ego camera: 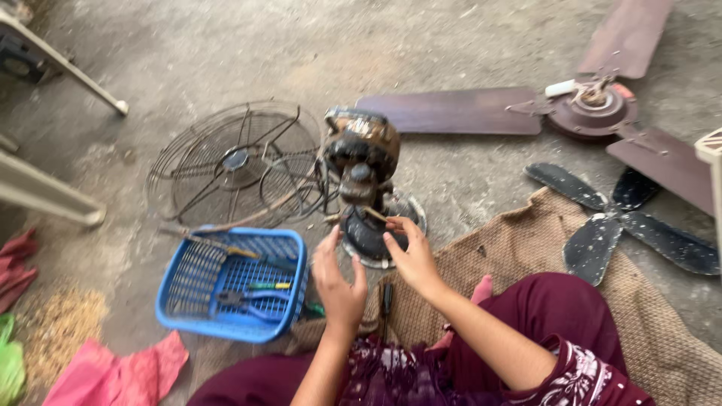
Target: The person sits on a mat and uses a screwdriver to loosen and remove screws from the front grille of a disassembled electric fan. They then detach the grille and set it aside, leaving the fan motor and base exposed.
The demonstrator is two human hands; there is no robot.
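Sitting on a mat (481,248) over concrete floor (226,45), my right hand (412,254) pinches a wire at the motor (362,154); left hand (338,282) hovers open

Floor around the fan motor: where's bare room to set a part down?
Bare concrete beyond the wire guard and dark ceiling-fan blade. Another patch between the blue basket and white frame leg. Crowded around the motor, where both hands work.

The person wears dark maroon clothing — loose trousers and a top with a white floral print. Both forearms are bare, with no rings or bangles on the left hand (340,289) or right hand (410,256).
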